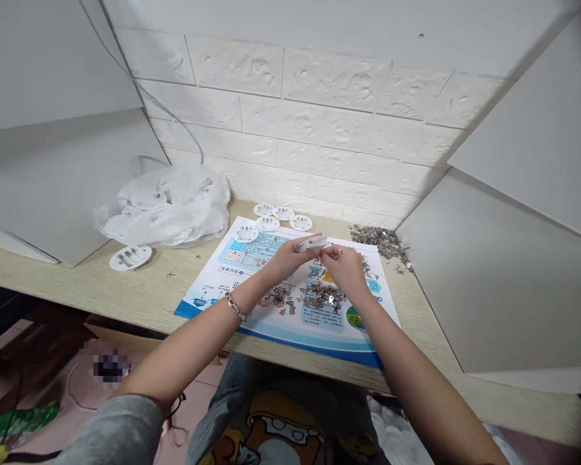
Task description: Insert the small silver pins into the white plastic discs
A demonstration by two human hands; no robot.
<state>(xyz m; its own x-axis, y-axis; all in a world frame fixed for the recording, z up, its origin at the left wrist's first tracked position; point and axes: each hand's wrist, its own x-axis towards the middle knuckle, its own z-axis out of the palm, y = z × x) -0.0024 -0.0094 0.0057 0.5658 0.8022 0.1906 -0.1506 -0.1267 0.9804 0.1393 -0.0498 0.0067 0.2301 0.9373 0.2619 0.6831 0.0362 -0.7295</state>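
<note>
My left hand (286,258) is closed on a small white round plastic disc (312,243), held tilted above a printed blue-and-white sheet (232,268). My right hand (345,266) meets it from the right, fingers pinched at the disc's edge on a small metal piece that is too small to make out. Below both hands a heap of small metal clips (319,297) lies on the sheet. A bracelet sits on my left wrist.
Several more white discs (275,217) lie at the sheet's far edge, one more (130,257) at the left. A white plastic bag (167,205) of discs sits back left. Another pile of metal pieces (380,239) lies back right. Grey panels flank the wooden desk (140,294).
</note>
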